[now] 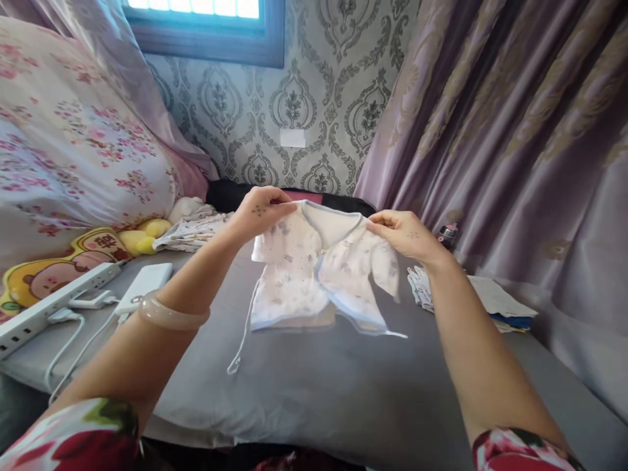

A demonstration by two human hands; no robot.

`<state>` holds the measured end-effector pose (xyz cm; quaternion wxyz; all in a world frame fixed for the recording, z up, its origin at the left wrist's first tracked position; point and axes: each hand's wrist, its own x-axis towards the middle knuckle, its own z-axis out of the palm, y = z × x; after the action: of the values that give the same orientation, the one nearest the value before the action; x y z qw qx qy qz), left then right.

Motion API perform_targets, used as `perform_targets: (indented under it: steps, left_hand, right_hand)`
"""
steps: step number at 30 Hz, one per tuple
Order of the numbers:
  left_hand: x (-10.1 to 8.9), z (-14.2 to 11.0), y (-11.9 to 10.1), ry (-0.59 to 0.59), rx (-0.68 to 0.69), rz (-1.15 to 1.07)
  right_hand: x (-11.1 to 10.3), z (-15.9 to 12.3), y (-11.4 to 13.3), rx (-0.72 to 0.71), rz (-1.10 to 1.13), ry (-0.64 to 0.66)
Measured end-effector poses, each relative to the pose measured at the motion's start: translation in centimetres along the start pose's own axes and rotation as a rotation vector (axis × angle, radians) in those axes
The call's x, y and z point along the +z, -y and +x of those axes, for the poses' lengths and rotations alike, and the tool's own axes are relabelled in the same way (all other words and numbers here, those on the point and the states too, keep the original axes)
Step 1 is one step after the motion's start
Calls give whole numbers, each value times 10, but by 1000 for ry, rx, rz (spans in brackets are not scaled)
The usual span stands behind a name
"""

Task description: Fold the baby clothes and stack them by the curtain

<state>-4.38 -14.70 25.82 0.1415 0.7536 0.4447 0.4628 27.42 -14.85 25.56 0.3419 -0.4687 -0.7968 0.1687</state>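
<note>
Seen from the head camera, a person's left hand (262,212) and right hand (405,232) pinched a small printed shirt (294,275) at its two shoulders, well apart, apparently so that the front hung spread and unbunched over a gray bed (314,386); whether the hem touched the sheet could not be told. A thin tie (249,320) dangled from one side, likely because nothing fastened it. Folded clothes (193,233) sat beyond the left forearm and a stack of cloth (500,297) lay beyond the right one, perhaps set aside to leave the middle free. At far left, a power strip (59,307) lay beside a white block (144,288), its cords trailing toward the near edge
</note>
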Motion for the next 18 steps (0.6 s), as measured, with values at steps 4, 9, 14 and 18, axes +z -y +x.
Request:
perform_targets:
  steps: [4, 9, 14, 18]
  left_hand:
    - [11, 3, 6, 78, -51, -168]
    - [20, 18, 14, -127, -33, -251]
    - [31, 29, 14, -200, -56, -265]
    - [38, 34, 18, -198, -93, -228]
  right_hand:
    - [5, 4, -9, -10, -108, -24]
    - [7, 13, -10, -112, -120, -203]
    - [20, 29, -13, -144, -213, -425]
    - [30, 40, -19, -96, -292, -389]
